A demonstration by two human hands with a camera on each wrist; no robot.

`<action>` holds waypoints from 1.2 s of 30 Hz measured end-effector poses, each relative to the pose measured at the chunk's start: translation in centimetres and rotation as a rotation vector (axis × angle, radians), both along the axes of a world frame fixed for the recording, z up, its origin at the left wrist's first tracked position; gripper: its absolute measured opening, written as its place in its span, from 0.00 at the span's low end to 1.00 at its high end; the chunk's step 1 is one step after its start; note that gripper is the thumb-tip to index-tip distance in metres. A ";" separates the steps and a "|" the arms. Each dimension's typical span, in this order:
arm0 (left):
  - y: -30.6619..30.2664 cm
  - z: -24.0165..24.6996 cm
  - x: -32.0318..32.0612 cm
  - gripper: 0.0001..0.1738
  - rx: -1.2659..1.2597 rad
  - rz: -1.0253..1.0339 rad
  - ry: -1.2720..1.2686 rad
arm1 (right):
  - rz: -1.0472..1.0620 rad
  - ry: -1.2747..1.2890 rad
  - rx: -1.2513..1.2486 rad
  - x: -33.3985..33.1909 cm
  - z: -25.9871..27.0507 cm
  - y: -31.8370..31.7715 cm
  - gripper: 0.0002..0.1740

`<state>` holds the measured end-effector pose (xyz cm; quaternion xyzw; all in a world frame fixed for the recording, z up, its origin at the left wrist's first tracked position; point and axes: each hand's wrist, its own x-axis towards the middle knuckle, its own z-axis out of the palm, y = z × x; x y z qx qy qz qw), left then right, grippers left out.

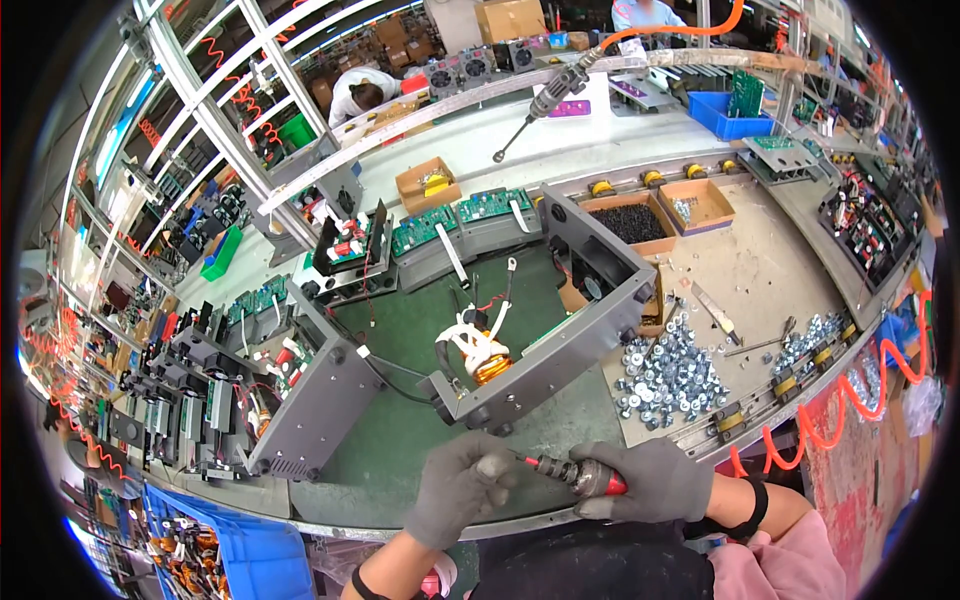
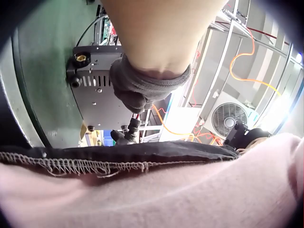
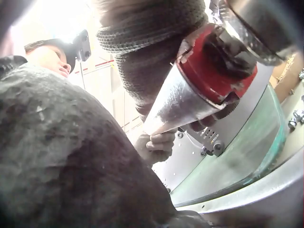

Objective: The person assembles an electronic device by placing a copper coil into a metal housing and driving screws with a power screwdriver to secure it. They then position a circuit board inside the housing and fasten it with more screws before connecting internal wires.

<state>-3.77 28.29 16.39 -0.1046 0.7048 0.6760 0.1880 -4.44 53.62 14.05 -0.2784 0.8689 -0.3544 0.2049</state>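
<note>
In the head view my gloved right hand [image 1: 645, 480] grips a red-and-black air screwdriver [image 1: 580, 474], its shaft lying to the left. My gloved left hand [image 1: 460, 490] has curled fingers at the red tip end of the shaft and pinches it. The left wrist view shows this hand [image 2: 135, 88] with the shaft [image 2: 134, 126] coming out of it. The tool's silver and red body [image 3: 190, 90] fills much of the right wrist view. Just beyond both hands stands a grey metal housing [image 1: 560, 365], with a copper coil [image 1: 490, 368] and white-sleeved wires inside.
Loose screws [image 1: 670, 375] lie in a heap at the right, near a box of black screws [image 1: 630, 222]. Another grey housing [image 1: 320, 400] stands at the left. A second screwdriver [image 1: 555, 95] hangs over the bench. An orange coiled hose [image 1: 850, 410] runs along the right edge; a blue bin [image 1: 250, 560] is lower left.
</note>
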 end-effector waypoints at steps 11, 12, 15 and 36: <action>1.4 0.6 -1.1 0.17 -0.143 -0.024 0.240 | -0.035 -0.002 0.030 -0.2 1.6 0.9 0.37; 1.5 1.1 -1.2 0.17 -0.109 -0.034 0.193 | -0.033 -0.004 0.027 -0.2 1.4 1.0 0.37; 1.2 2.0 -2.0 0.17 0.048 -0.125 0.095 | -0.026 -0.025 -0.108 -0.3 1.0 1.4 0.37; -9.7 -5.9 -24.0 0.23 -1.111 -0.354 0.630 | -0.393 -0.083 -0.546 -8.5 -1.1 4.0 0.36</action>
